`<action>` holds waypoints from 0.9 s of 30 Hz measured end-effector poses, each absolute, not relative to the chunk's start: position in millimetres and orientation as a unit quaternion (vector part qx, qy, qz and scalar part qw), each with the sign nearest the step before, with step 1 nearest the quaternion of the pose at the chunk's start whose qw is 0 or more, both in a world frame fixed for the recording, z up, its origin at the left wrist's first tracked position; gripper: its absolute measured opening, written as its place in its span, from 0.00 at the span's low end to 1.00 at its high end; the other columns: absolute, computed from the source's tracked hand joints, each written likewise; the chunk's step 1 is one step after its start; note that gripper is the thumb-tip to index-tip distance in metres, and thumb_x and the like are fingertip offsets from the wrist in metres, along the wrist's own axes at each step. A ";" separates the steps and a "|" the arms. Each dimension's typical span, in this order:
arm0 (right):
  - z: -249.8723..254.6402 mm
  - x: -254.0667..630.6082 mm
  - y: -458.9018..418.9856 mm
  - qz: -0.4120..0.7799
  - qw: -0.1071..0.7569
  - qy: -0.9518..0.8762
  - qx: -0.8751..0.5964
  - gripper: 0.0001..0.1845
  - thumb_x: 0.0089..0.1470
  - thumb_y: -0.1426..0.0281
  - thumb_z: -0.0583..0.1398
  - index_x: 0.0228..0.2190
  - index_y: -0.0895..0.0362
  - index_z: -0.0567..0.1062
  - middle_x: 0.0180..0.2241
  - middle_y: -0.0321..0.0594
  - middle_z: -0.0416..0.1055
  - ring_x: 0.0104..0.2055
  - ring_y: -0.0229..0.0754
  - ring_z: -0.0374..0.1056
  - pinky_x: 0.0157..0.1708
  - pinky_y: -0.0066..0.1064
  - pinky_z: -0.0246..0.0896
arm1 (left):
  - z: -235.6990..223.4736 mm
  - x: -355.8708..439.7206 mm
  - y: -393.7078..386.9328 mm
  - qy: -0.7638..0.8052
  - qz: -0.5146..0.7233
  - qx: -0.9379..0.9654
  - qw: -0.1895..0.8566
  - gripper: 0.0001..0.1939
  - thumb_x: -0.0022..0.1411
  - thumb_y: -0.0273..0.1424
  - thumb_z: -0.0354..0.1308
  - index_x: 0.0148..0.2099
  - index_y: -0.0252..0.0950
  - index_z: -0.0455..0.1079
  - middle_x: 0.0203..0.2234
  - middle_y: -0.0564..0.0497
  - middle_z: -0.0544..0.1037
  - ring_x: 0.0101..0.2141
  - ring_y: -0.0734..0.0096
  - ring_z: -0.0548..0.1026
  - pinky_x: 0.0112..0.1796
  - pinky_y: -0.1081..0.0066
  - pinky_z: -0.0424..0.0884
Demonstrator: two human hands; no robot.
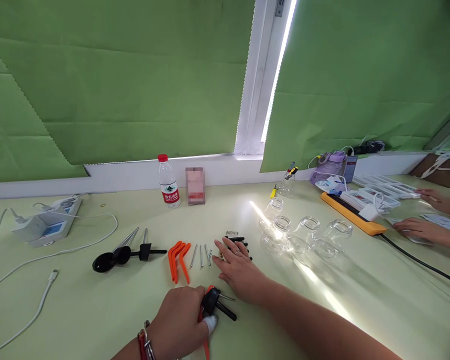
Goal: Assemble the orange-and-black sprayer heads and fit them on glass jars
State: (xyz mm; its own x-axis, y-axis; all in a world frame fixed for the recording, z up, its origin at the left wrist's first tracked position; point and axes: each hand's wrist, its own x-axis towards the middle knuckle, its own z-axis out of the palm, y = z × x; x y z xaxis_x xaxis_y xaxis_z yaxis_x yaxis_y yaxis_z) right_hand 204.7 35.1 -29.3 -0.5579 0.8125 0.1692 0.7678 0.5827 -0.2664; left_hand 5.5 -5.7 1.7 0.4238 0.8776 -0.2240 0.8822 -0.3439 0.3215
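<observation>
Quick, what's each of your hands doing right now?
Left hand: closed, holding an orange and black piece.
Right hand: open, spread out at the small black parts.

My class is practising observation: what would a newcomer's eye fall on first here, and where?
Green blinds fill the top, parted by a bright gap. Right of centre on the table, four glass jars sit near a streak of light. At front centre, the left hand grips an orange-and-black piece while the right hand spreads at small dark parts.
</observation>
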 end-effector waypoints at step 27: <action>-7.4 191.2 31.9 0.583 0.203 -0.619 -0.485 0.10 0.47 0.66 0.60 0.20 0.58 0.68 0.16 0.28 0.59 0.17 0.29 0.49 0.16 0.23 0.44 | -0.3 5.3 -8.8 0.417 0.058 0.877 0.232 0.14 0.43 0.21 0.48 0.34 0.39 0.63 0.30 0.54 0.74 0.28 0.69 0.69 0.28 0.72 0.60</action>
State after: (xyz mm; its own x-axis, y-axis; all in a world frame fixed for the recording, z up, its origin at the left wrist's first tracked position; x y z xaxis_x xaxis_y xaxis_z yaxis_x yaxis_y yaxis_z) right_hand 191.2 31.9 -7.4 -0.4476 0.8372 -0.3144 0.3635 -0.1509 -0.9193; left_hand 5.3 -8.8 -0.3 0.6462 0.7575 -0.0925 0.7039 -0.5448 0.4558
